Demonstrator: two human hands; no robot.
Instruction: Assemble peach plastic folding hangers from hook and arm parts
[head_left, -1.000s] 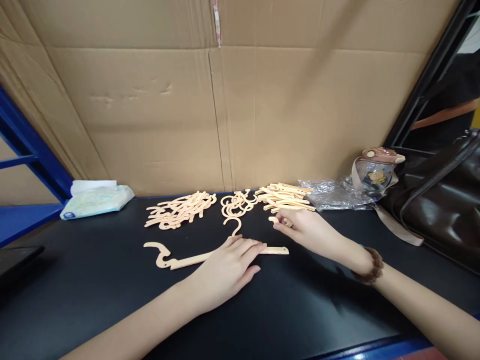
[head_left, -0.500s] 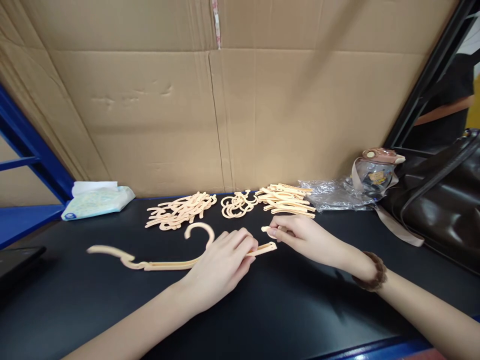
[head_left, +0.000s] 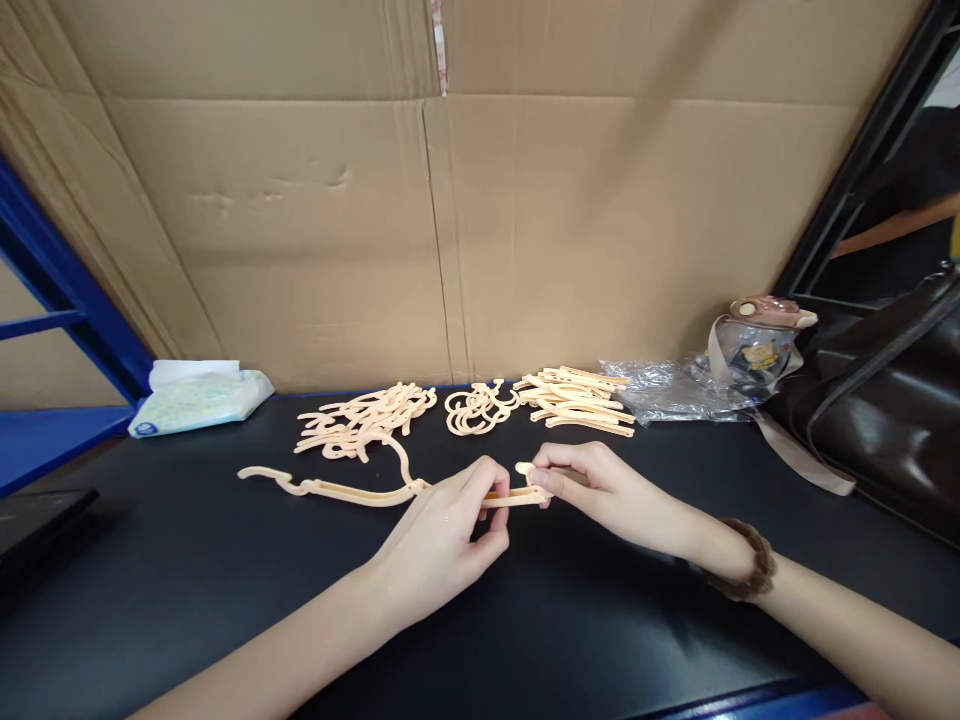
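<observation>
My left hand (head_left: 450,525) is closed round the right arm of a cream plastic clothes hanger (head_left: 360,494), just above the black tabletop. The hanger's curved hook rises left of that hand, and a wavy end piece (head_left: 266,474) hangs on its left end. Between the thumb and fingers of my right hand (head_left: 581,478) is a small cream hanger end piece (head_left: 524,468), mostly hidden. It meets the hanger's right end; whether the two are joined I cannot tell.
Behind the hands lie piles of wavy end pieces (head_left: 375,415), hooks (head_left: 472,410) and straight hanger arms (head_left: 577,400). A wipes packet (head_left: 202,400) sits at the left, a dark device (head_left: 45,525) nearer. At the right are clear plastic wrap (head_left: 660,392), a bottle (head_left: 761,345) and a dark bag (head_left: 885,400).
My right hand has brought the small end piece down to the hanger's right end. The hanger's left side has swung up and to the right, its hook now over the pile's edge.
</observation>
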